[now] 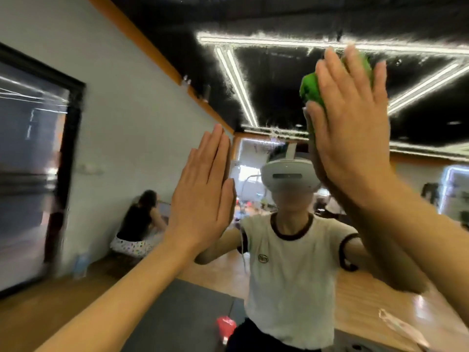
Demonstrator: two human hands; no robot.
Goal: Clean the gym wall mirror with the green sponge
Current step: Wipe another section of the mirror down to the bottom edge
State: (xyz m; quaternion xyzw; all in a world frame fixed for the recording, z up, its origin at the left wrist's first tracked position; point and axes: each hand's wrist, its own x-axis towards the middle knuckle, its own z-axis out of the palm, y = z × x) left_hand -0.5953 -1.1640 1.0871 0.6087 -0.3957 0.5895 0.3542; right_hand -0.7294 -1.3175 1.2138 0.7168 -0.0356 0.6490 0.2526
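Wiping is under way high on the right of the gym wall mirror (279,80): the right hand (355,128) presses the green sponge (311,90) flat against the glass, fingers (337,80) straight and spread over it rather than curled round. The left hand (203,196) lies flat on the mirror lower and to the left, fingers together, holding nothing. Wet smears blur the reflected ceiling lights around the sponge, so that upper patch looks worked; the lower and left glass probably remains to be done.

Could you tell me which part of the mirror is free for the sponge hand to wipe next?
Glass between the left hand and the right hand, and left of the green sponge, is free. The left hand covers its own patch.
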